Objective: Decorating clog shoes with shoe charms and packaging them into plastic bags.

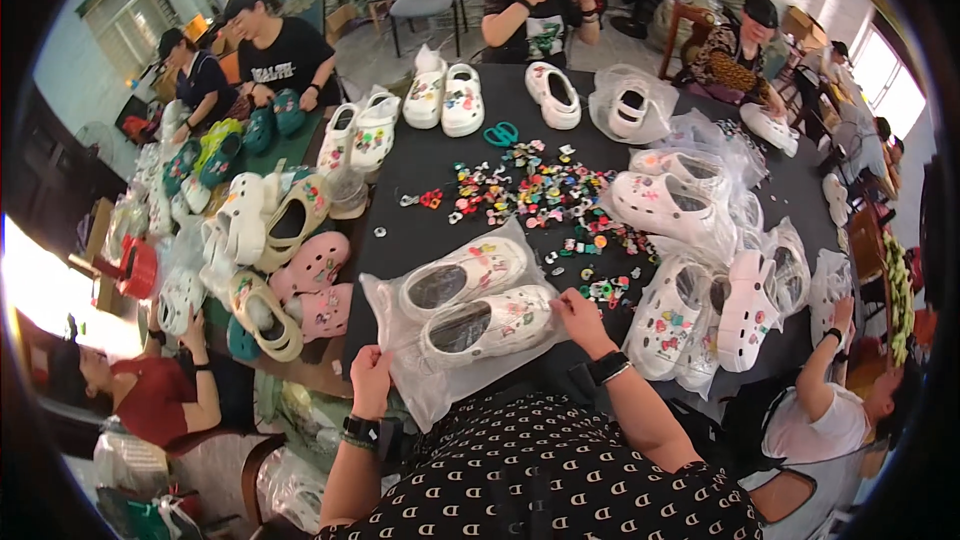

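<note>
A clear plastic bag [408,380] lies at the table's near edge in front of me. Inside it are two white clogs, the farther clog [468,275] and the nearer clog [490,328], side by side with colourful charms on their toes, which point right. My left hand [370,380] is closed on the bag's left edge. At its right side, beside the nearer clog's toe, my right hand [585,323] pinches the plastic. Just beyond the bag spreads a heap of small colourful shoe charms [545,185].
Bagged white clogs [668,315] crowd the right side. Pink clogs [312,265] and beige clogs [265,315] lie left. Teal scissors [501,134] rest behind the charms, near an upright white pair [443,95]. Several people sit around the black table [415,160].
</note>
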`<state>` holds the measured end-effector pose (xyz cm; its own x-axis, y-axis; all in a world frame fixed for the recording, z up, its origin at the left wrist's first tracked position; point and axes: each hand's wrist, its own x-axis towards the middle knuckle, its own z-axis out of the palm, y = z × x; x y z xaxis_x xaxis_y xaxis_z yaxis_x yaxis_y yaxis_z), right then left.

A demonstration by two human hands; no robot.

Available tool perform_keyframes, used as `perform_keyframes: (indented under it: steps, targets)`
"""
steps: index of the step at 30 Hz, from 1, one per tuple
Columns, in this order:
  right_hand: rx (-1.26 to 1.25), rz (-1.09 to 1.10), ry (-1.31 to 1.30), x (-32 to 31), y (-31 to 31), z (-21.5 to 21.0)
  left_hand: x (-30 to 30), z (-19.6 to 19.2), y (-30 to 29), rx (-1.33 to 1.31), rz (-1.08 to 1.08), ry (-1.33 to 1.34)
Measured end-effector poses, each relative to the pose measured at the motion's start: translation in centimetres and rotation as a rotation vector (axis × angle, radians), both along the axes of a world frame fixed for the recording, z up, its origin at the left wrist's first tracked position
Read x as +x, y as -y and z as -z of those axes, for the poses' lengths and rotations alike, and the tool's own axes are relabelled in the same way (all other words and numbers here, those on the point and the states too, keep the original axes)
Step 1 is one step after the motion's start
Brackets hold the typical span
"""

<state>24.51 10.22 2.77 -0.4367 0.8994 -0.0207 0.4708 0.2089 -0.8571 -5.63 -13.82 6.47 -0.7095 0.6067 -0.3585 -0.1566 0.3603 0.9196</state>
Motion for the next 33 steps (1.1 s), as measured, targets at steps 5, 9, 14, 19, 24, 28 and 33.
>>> perform_keyframes:
  steps: [5, 9, 14, 19, 24, 28, 33]
  targets:
    - [0.042, -0.021, 0.066, 0.5, 0.0, 0.6, -1.0, 2.2, 1.0, -0.047, 0.019, 0.434]
    - [0.113, 0.024, 0.026, 0.0, -1.3, 0.8, -2.9, 2.3, -1.7, -0.034, -0.079, 0.488]
    - [0.358, 0.0, -0.07, -3.4, -7.1, -2.5, -6.5, 4.0, -5.0, 0.078, -0.052, 0.623]
    - [0.534, -0.053, -0.076, -5.5, -10.2, -5.3, -5.8, 4.0, -6.3, 0.201, -0.08, 0.685]
    - [0.68, -0.002, 0.113, -5.7, -8.0, -5.7, -7.9, 6.6, -6.7, 0.147, -0.24, 0.694]
    - [0.29, -0.586, -0.08, -9.3, 1.0, -9.6, -11.1, 10.5, -5.1, 0.19, 0.038, 0.511]
    - [0.657, -0.911, 0.162, -9.3, 5.3, -8.3, -10.4, 8.3, -6.3, 0.115, -0.164, 0.611]
